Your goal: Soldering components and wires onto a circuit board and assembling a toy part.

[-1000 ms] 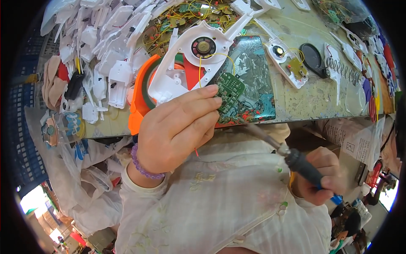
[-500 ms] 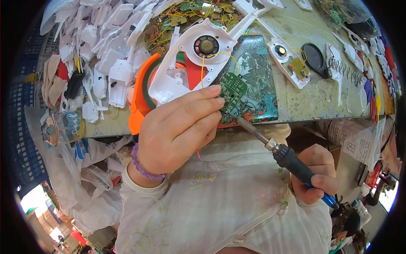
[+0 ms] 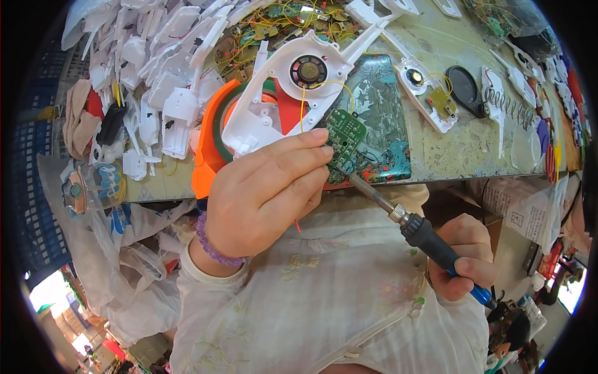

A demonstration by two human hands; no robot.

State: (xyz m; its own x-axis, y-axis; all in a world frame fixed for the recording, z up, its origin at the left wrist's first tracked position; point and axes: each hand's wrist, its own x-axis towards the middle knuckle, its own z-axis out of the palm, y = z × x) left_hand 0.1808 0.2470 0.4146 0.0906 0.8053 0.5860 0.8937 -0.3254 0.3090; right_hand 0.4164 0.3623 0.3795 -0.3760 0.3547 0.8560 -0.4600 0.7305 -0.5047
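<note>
My left hand (image 3: pixel 271 181) is closed on the edge of a green circuit board (image 3: pixel 349 133), its fingertips pressed together at the board's left side. In my right hand (image 3: pixel 466 257) is a soldering iron (image 3: pixel 430 240) with a blue and black handle. The iron's tip meets the lower edge of the board near my left fingertips; exact contact is hard to make out. Yellow wires run from the board to a round speaker (image 3: pixel 308 71) set in a white plastic housing (image 3: pixel 249 128). A short red wire (image 3: pixel 298 225) sticks out beneath my left hand.
An orange tape dispenser (image 3: pixel 205 165) lies under the housing. White plastic shells (image 3: pixel 180 115) are heaped at the left, wired boards (image 3: pixel 280 28) at the back. A stained dark plate (image 3: pixel 392 149) lies beneath the board. Rightward are another housing (image 3: pixel 414 96), a black round part (image 3: pixel 462 87) and a spring (image 3: pixel 507 107).
The board, housing and left hand have shifted very slightly to the right and down in the picture. Both hands keep their holds, and the iron's tip stays at the board's lower edge.
</note>
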